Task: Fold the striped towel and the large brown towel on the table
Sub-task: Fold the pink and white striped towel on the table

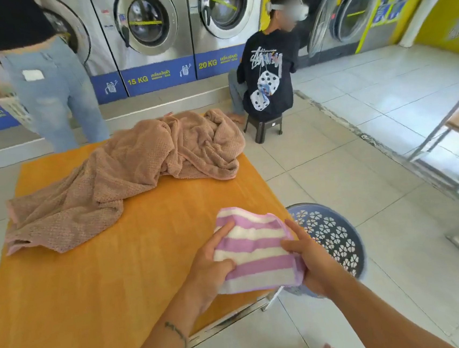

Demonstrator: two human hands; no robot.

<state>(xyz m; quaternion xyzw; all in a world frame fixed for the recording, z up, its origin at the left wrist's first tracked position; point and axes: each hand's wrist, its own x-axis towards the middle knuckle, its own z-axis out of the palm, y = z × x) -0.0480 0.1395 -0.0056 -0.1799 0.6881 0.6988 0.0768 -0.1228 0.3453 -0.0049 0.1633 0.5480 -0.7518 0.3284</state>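
Observation:
The striped towel, purple and white, is folded into a small thick rectangle at the right front corner of the orange table. My left hand grips its left side, index finger stretched over the top. My right hand holds its right edge with the fingers curled around it. The large brown towel lies crumpled and spread over the far half of the table, one end hanging at the left edge.
A blue perforated laundry basket stands on the tiled floor just right of the table. A person sits on a small stool beyond the far corner. Another person in jeans stands at the far left before the washing machines.

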